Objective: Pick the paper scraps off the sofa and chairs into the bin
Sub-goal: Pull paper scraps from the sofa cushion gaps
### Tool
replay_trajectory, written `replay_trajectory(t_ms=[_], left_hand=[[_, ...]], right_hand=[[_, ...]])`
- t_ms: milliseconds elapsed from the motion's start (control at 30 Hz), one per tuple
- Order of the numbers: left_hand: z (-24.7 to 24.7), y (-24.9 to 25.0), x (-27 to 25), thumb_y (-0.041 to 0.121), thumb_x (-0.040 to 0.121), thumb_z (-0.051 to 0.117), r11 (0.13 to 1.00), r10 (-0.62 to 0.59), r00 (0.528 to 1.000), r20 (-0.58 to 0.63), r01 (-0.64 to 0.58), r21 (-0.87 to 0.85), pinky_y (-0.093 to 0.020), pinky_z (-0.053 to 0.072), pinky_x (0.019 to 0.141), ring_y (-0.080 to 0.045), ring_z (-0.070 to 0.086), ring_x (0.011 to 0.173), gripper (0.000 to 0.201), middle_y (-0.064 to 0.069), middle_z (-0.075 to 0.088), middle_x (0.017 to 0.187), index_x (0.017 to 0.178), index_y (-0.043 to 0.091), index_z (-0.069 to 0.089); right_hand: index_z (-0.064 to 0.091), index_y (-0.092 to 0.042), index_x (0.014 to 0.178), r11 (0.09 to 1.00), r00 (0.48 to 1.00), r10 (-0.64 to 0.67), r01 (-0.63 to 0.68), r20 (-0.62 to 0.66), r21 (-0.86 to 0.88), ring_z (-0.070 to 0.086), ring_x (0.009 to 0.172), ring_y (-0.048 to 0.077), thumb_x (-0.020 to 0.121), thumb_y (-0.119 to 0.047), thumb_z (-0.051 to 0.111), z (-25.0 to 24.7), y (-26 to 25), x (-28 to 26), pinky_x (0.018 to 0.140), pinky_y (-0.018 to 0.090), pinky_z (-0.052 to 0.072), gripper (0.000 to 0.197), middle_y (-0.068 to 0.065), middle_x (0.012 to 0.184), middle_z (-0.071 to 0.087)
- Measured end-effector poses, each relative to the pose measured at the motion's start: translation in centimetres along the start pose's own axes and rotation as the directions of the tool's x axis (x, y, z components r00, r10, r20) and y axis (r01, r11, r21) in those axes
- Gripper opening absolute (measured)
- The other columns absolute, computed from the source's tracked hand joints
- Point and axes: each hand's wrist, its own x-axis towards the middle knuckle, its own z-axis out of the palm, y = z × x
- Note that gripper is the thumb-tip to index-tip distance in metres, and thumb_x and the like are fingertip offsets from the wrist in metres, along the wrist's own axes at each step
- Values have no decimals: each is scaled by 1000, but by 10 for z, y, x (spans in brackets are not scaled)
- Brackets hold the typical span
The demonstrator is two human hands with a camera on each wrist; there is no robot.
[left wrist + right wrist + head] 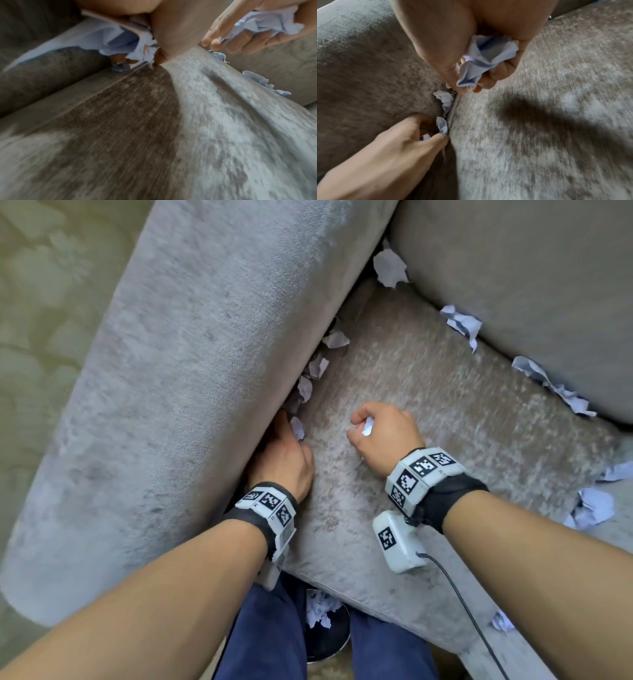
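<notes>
Grey-beige mottled velvet sofa (445, 405); pale lavender-white paper scraps (390, 268); navy trousers (267, 638); black-and-white checkered wristbands (421, 470); black bin (329, 642).

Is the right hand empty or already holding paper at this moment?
Holding paper. The right hand has its fingers curled round a crumpled paper scrap; the head view shows white paper poking out of that fist.

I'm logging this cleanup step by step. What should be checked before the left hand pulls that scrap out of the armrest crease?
1. Left hand reaches the crease scrap: ok, its fingers touch it.
2. Firm pinch on that scrap: cannot tell.
3. Right hand secures its crumpled paper: ok.
4. Bin within reach: ok, between the person's legs, already holding scraps.
5. Crease cleared: not ok, more scraps lie wedged farther along.
6. Backrest scraps collected: not ok.
</notes>
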Motion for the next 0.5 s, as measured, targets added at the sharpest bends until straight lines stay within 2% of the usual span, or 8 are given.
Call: replay_trajectory(t_ms=[67,200,267,333,400,500], left_hand=[[1,-1,2,34,93,48,996,46,999,-2,-46,-76,-38,48,65,-35,61,77,29,-11,61,89,115,16,44],[3,-4,7,33,96,49,987,74,997,28,-69,-145,-39,50,79,-32,61,90,26,-8,62,102,117,17,50],[1,-3,6,30,96,50,984,94,995,26,-89,-152,-38,49,76,-31,60,88,19,-8,61,100,109,15,51],[-3,0,2,30,98,47,987,92,995,30,-87,-134,-36,43,68,-34,58,86,20,-13,59,101,108,13,51],[-7,4,-2,30,99,43,996,72,994,80,-67,-64,-36,36,66,-39,56,89,25,-19,54,109,112,9,51],[-12,10,-10,29,98,44,999,32,986,164,-29,-21,-37,35,65,-43,56,90,25,-21,46,118,111,9,51]], right_hand=[[66,-26,106,1000,1000,-9,9,-2,-3,50,110,23,89,-26,58,2,0,0,84,31,44,19,0,104,65],[66,-25,107,1000,1000,-19,19,6,-8,50,107,20,88,-27,61,5,1,1,80,26,39,20,-5,95,59],[66,-25,106,1000,1000,-25,25,10,-11,51,106,19,88,-27,61,6,2,1,80,25,39,19,-7,92,56],[66,-24,105,999,999,-37,37,15,-12,52,107,20,88,-27,61,7,2,-1,81,26,40,18,-9,90,56],[65,-24,106,999,999,-39,40,12,-19,53,104,18,88,-27,61,7,0,-2,77,25,39,19,-9,90,55],[65,-23,108,998,999,-52,52,10,-37,50,99,14,89,-26,61,5,-4,-3,76,25,38,19,-10,87,53]])
